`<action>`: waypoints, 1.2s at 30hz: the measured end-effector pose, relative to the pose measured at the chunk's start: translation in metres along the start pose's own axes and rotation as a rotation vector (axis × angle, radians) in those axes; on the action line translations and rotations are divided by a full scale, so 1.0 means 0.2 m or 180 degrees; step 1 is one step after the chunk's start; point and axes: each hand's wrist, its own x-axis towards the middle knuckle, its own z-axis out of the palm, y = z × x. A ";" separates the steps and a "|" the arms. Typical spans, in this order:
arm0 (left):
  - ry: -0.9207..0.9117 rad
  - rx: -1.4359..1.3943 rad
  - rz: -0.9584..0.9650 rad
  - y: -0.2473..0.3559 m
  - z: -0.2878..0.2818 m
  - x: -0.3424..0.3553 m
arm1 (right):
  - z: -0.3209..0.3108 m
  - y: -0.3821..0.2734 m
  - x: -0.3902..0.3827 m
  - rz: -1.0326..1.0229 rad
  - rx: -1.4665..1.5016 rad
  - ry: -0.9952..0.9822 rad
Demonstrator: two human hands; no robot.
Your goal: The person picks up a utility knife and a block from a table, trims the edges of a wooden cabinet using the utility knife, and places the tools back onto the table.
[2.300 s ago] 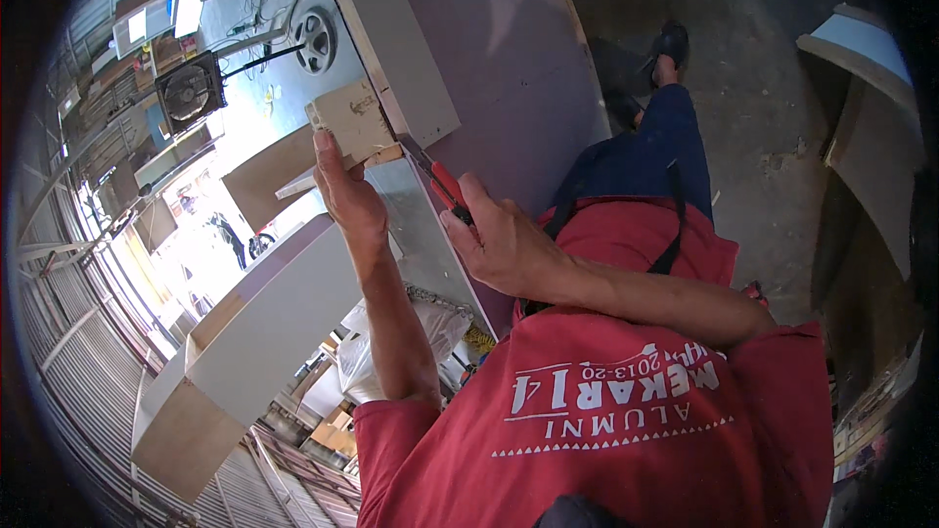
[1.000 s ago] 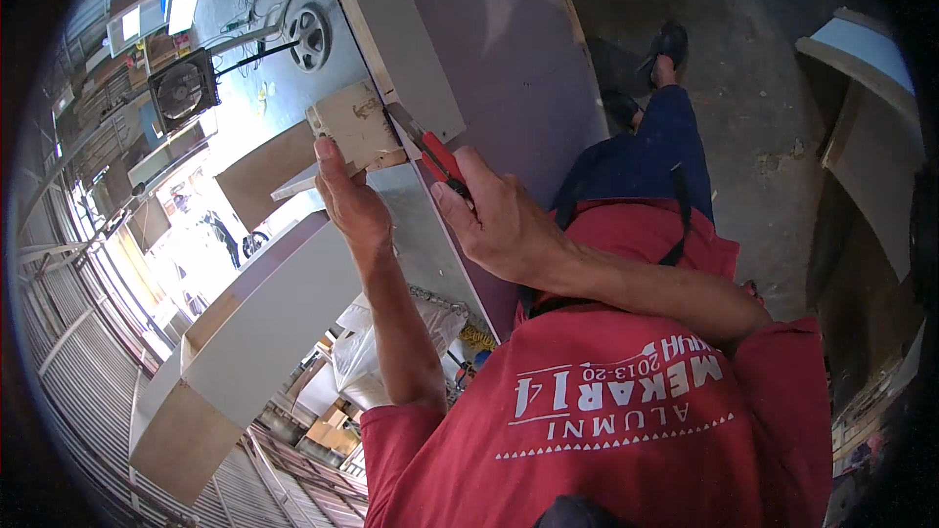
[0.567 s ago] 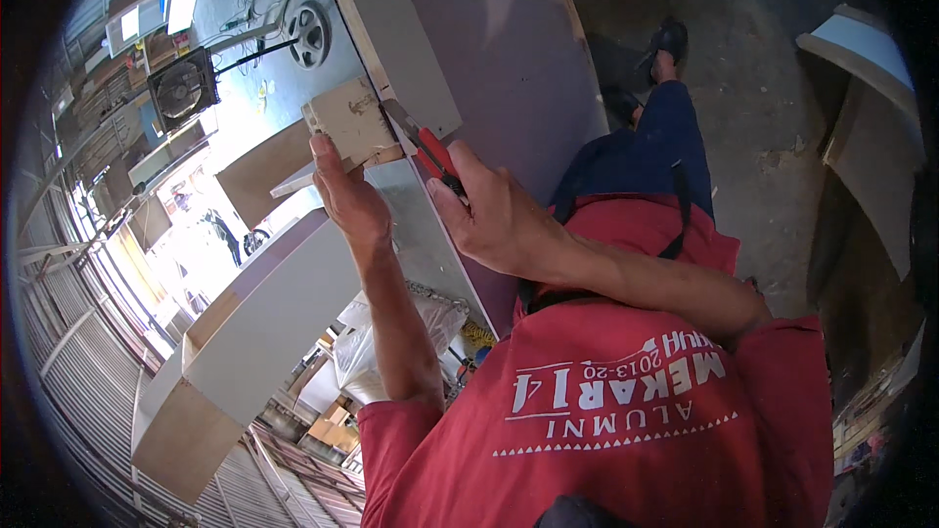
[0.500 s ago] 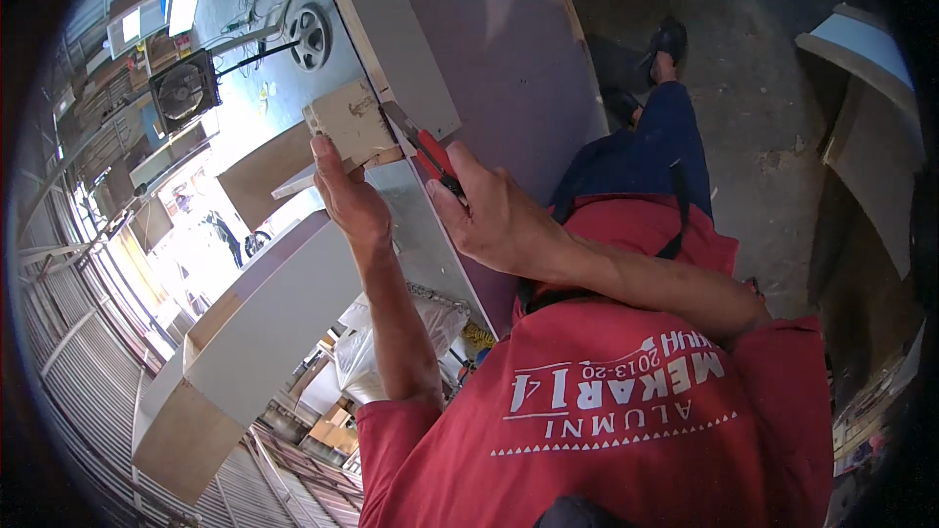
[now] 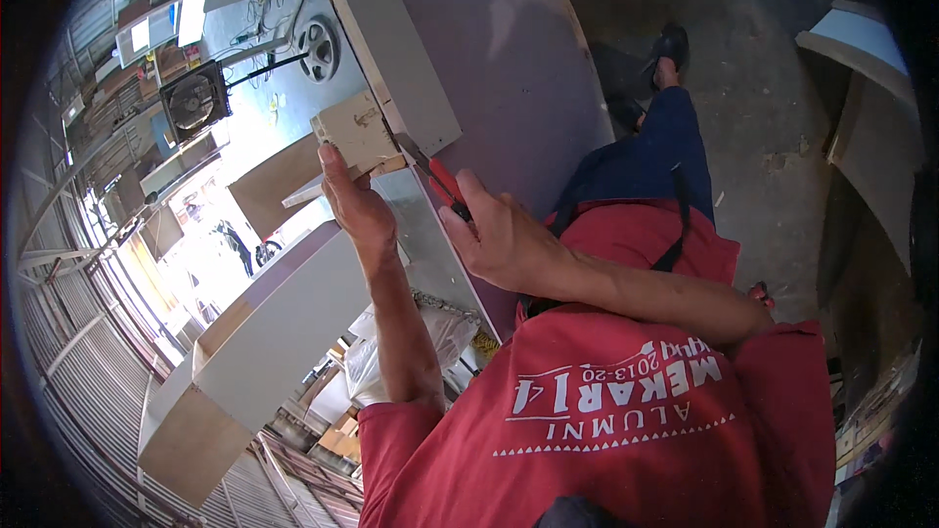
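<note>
My right hand (image 5: 509,244) is closed round a red and black utility knife (image 5: 445,183). Its blade points up and left, at the edge of the long grey-and-lilac panel (image 5: 509,68), close to a pale wooden block (image 5: 357,132). My left hand (image 5: 360,210) is closed at the near end of that block, thumb lying along its side. The other left fingers are mostly hidden behind the hand. Whether the blade touches the wood cannot be made out.
A white box-shaped cabinet piece (image 5: 284,332) stands at the lower left, with a plywood board (image 5: 279,181) above it. A black fan (image 5: 194,101) stands farther left. Curved panels (image 5: 875,147) lean at the right. Plastic-wrapped material (image 5: 367,372) lies below my left forearm.
The knife has drawn back a little along the panel's edge, toward me. My left hand stays by the block. The whole view has shifted slightly.
</note>
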 end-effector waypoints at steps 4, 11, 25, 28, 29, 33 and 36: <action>-0.0240 -0.0073 -0.0110 0.03 -0.02 -0.01 | -0.02 -0.01 0.00 0.0208 0.0113 -0.0204; -0.0158 -0.0043 -0.0129 0.03 0.00 -0.02 | -0.01 0.02 -0.04 0.0098 0.0248 -0.0261; -0.0210 0.0078 -0.0191 0.03 -0.03 -0.02 | -0.07 0.01 -0.04 -0.0112 0.0089 -0.0196; -0.0076 0.0090 -0.0288 0.00 -0.04 -0.02 | -0.06 0.01 -0.03 0.0087 -0.0002 -0.0115; -0.0075 0.0091 -0.0290 0.00 -0.04 -0.02 | -0.06 0.02 -0.03 0.0126 -0.0001 -0.0151; -0.0296 0.0017 -0.0178 0.00 -0.07 -0.02 | -0.06 0.00 -0.03 -0.0036 -0.0095 -0.0210; -0.0299 -0.0081 -0.0185 -0.01 -0.06 -0.02 | -0.07 0.00 -0.03 0.0025 0.0112 -0.0303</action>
